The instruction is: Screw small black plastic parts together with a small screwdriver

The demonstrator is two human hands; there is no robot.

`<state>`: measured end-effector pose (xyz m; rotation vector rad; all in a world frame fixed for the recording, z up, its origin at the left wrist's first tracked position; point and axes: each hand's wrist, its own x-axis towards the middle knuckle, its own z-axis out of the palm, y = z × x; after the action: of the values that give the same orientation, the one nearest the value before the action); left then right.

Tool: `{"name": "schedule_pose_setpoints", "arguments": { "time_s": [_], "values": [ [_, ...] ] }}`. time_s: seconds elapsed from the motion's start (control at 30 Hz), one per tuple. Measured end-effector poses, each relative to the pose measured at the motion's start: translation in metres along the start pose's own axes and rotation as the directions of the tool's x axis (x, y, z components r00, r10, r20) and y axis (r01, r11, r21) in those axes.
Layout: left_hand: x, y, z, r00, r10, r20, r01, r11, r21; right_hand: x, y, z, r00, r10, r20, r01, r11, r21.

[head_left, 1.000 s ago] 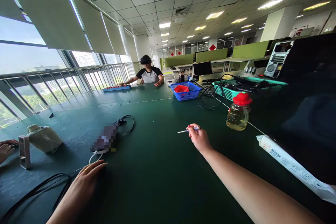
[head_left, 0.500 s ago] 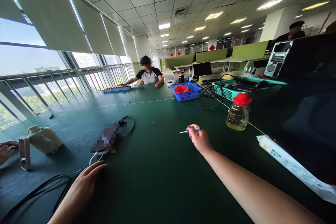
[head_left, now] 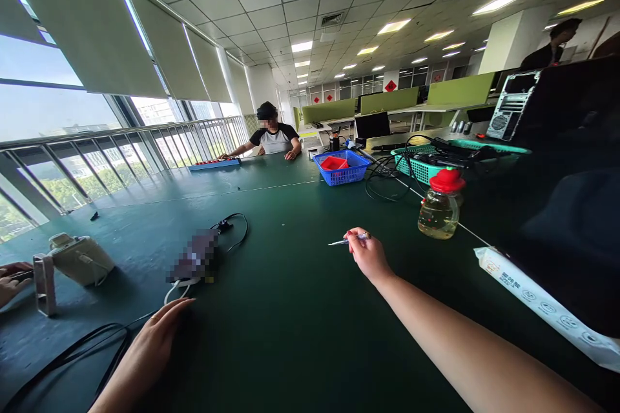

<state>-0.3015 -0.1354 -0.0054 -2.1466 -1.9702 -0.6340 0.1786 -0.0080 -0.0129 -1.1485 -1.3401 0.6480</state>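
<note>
My right hand (head_left: 369, 256) rests on the dark green table (head_left: 290, 310) with its fingers pinched round a thin pen-like tool (head_left: 346, 241) that points left. My left hand (head_left: 155, 339) lies flat on the table with the fingers stretched out, just short of a white cable (head_left: 175, 288) and a small dark device (head_left: 194, 258). A black cable (head_left: 72, 352) runs along the table to the left of that hand.
A glass jar (head_left: 440, 206) of yellowish liquid with a red lid stands right of my right hand. Behind it are a blue basket (head_left: 343, 168), a teal basket (head_left: 426, 164) with cables and a white packet (head_left: 537, 300). Another person's hand (head_left: 10, 281) is at the left edge beside a cream gadget (head_left: 80, 258). A person (head_left: 274, 132) sits at the far end.
The hands have hardly moved. The view has shifted slightly, and a person at the far right background has stepped further to the right.
</note>
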Motion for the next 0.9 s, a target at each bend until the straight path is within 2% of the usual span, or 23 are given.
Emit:
{"name": "schedule_pose_setpoints", "arguments": {
  "time_s": [0.33,0.9],
  "values": [
    [0.001,0.001,0.0,1.0,0.022,0.003,-0.022,0.998,-0.064,0.0,-0.001,0.0,1.0,-0.004,0.001,0.004,1.0,-0.022],
    [0.001,0.007,-0.002,1.0,-0.01,0.012,0.01,1.0,0.011,-0.001,-0.001,0.001,1.0,-0.004,0.003,0.004,1.0,-0.011]
  ]
}}
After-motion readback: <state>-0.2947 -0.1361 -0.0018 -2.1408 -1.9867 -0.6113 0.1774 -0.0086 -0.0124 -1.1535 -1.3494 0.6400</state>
